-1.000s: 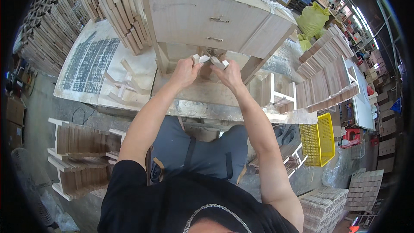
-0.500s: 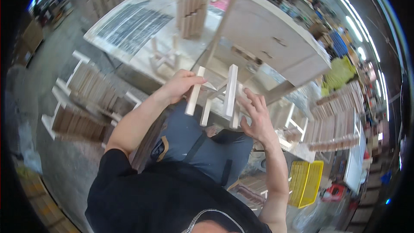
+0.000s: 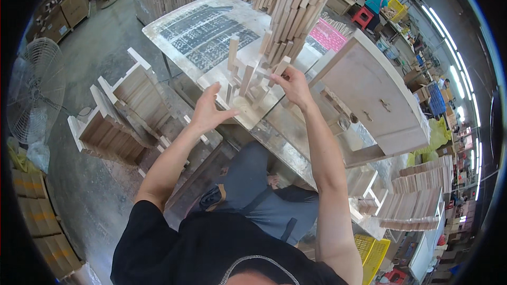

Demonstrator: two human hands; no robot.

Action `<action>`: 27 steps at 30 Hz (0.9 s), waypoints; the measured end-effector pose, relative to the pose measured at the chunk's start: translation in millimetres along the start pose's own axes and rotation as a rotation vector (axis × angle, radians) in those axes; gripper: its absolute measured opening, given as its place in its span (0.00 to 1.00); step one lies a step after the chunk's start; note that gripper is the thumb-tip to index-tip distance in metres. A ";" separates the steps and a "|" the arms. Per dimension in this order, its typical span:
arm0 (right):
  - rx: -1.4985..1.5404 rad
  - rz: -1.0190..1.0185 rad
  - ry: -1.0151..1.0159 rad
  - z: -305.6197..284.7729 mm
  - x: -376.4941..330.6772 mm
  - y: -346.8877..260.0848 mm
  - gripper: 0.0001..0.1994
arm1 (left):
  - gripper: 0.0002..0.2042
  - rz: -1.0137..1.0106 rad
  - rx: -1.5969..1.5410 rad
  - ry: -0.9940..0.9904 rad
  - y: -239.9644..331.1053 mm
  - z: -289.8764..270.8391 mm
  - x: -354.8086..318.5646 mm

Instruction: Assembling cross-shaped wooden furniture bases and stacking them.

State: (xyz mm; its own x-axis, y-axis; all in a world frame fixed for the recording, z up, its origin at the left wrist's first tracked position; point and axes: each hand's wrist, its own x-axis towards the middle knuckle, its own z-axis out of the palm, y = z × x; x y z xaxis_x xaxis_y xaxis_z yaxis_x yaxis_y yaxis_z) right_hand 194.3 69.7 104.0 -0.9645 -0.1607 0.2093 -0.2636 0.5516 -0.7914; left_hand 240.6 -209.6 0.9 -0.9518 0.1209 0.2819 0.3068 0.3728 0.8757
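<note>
A small wooden frame [image 3: 248,87] of pale slats stands at the near edge of the worktable [image 3: 174,31]. The right hand [image 3: 293,87] pinches one slat [image 3: 279,69] at its top; the left hand [image 3: 207,111] is spread open just beside the frame. Stacked boards [image 3: 296,10] rise behind, a cabinet [image 3: 375,95] to the right.

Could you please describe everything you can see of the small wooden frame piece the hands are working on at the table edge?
The wooden frame piece is pale, unfinished wood: several short slats standing upright from a flat base, unevenly spaced. It sits at the near corner of the worktable, beside a leaning stack of similar slats. The right hand pinches one upper slat; the left hand is open, fingers spread, just short of its near side.
</note>
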 end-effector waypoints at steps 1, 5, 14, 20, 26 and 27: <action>0.086 0.024 -0.045 5.8 -0.9 12.4 0.12 | 0.49 -0.008 -0.005 0.005 1.5 5.7 3.5; 0.146 0.136 -0.121 30.3 -11.3 64.9 0.20 | 0.45 -0.006 0.125 -0.069 11.0 20.1 15.5; -0.250 0.201 0.011 85.8 -38.3 72.0 0.34 | 0.21 0.150 0.129 0.055 -31.8 40.9 27.0; -0.175 0.352 0.169 95.9 -58.0 70.7 0.25 | 0.16 0.230 0.290 0.181 -39.6 77.8 25.0; -0.213 0.032 0.321 49.8 -158.9 36.8 0.20 | 0.16 0.095 0.145 0.073 -67.5 64.5 40.1; -0.148 -0.088 0.266 26.5 -193.9 21.3 0.19 | 0.17 0.097 -0.067 -0.003 -84.5 60.4 50.1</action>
State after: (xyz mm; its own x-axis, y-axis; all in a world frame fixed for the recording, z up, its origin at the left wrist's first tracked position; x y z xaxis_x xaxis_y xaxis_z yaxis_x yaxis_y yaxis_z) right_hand 376.0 90.9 31.3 -0.9021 -0.0038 0.4316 -0.3259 0.6613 -0.6756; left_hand 167.1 -179.5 -82.6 -0.9174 0.1563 0.3659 0.3970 0.2964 0.8686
